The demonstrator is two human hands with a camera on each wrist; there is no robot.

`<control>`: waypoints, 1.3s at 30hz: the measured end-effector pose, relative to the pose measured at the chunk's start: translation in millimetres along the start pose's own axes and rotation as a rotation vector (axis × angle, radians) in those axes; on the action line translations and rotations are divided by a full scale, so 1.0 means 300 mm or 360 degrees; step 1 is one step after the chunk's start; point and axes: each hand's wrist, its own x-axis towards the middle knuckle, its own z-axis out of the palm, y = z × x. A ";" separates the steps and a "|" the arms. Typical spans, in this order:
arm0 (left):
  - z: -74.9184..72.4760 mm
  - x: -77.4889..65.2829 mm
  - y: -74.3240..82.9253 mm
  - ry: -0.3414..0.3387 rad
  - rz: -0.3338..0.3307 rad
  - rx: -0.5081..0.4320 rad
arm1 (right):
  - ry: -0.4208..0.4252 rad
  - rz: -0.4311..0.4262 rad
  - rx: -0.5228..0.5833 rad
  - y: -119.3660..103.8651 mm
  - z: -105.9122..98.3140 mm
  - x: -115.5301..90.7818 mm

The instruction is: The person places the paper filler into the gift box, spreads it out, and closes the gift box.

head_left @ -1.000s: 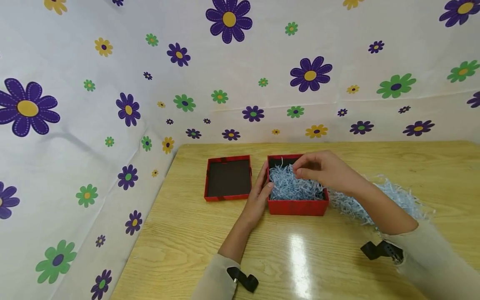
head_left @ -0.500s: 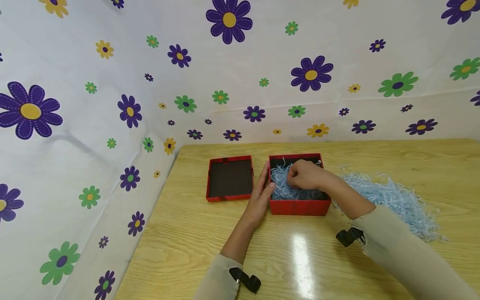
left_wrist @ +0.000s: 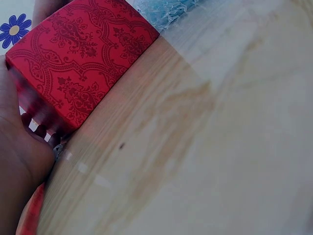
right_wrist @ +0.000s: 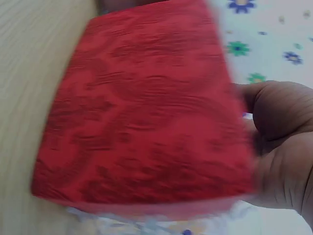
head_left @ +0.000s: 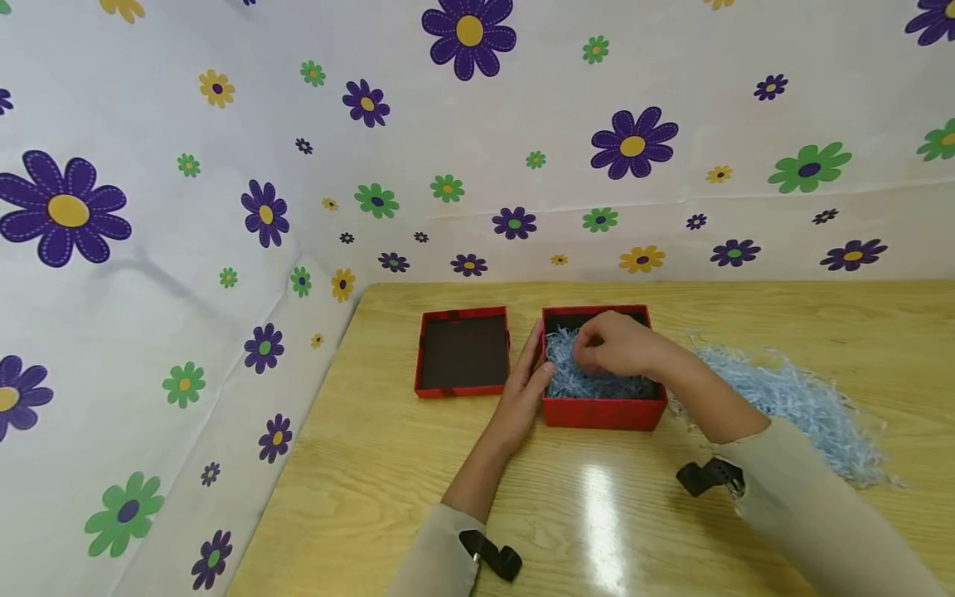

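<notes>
Red box (head_left: 604, 413) stands on the wooden table (head_left: 358, 497); the right hand (head_left: 615, 344), higher over the box a second ago, now dips among its crinkled blue shreds (head_left: 563, 377), apparently working them; its fingers curl, though I cannot tell whether they grip any; the left hand (head_left: 520, 404) lies straight-fingered along the box's left wall; dark scrollwork patterns the box; left of it lies a shallow square lid (head_left: 464, 352), right of it a fluffy paper pile (head_left: 806, 406).

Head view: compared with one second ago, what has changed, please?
The right hand has moved down and slightly left; its fingertips are now at the pale-blue shredded paper inside the red rectangular box. Whether they grip any is unclear. Unchanged: the left hand against the box's left side, and the black-lined red lid on the table.
</notes>
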 end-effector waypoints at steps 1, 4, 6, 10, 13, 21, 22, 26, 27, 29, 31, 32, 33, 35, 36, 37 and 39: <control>0.001 0.002 0.001 -0.0006 0.0006 0.0003 | 0.0019 -0.0018 0.0025 -0.009 -0.013 -0.019; 0.005 0.005 0.003 0.0001 0.0000 0.0009 | 0.0110 -0.0056 0.0066 -0.025 -0.057 -0.076; 0.006 0.005 0.003 0.0018 -0.0009 0.0020 | 0.0195 -0.0072 0.0053 -0.018 -0.086 -0.116; 0.007 0.004 0.004 0.0043 -0.0025 0.0047 | 0.0355 -0.0056 0.0032 0.028 -0.145 -0.203; 0.007 0.006 0.005 0.0053 -0.0037 0.0057 | 0.0438 -0.0026 0.0035 0.087 -0.187 -0.268; 0.016 0.004 0.006 0.0077 -0.0084 0.0074 | 0.0508 -0.0005 -0.0080 0.306 -0.263 -0.386; 0.016 0.003 0.006 0.0082 -0.0084 0.0074 | 0.0496 -0.0004 -0.0096 0.329 -0.262 -0.393; 0.016 0.002 0.008 0.0074 -0.0087 0.0070 | 0.0415 -0.0028 -0.0115 0.410 -0.251 -0.415; 0.017 0.003 0.009 0.0074 -0.0086 0.0070 | 0.0402 -0.0052 -0.0135 0.429 -0.247 -0.418; 0.018 0.006 0.008 0.0076 -0.0077 0.0078 | 0.0374 -0.0098 -0.0156 0.464 -0.236 -0.420; 0.018 0.007 0.007 0.0085 -0.0070 0.0085 | 0.0363 -0.0165 -0.0161 0.493 -0.219 -0.417; 0.018 0.007 0.008 0.0090 -0.0069 0.0087 | 0.0370 -0.0199 -0.0174 0.506 -0.209 -0.415; 0.018 0.006 0.008 0.0092 -0.0066 0.0086 | 0.0387 -0.0224 -0.0196 0.516 -0.198 -0.412; 0.018 0.003 0.008 0.0088 -0.0068 0.0085 | 0.0432 -0.0269 -0.0202 0.529 -0.177 -0.408; 0.017 0.002 0.007 0.0087 -0.0072 0.0086 | 0.0463 -0.0283 -0.0210 0.532 -0.168 -0.406; 0.017 0.001 0.006 0.0084 -0.0077 0.0089 | 0.0488 -0.0292 -0.0222 0.535 -0.160 -0.405; 0.015 -0.003 0.006 0.0086 -0.0087 0.0100 | 0.0559 -0.0288 -0.0248 0.533 -0.150 -0.406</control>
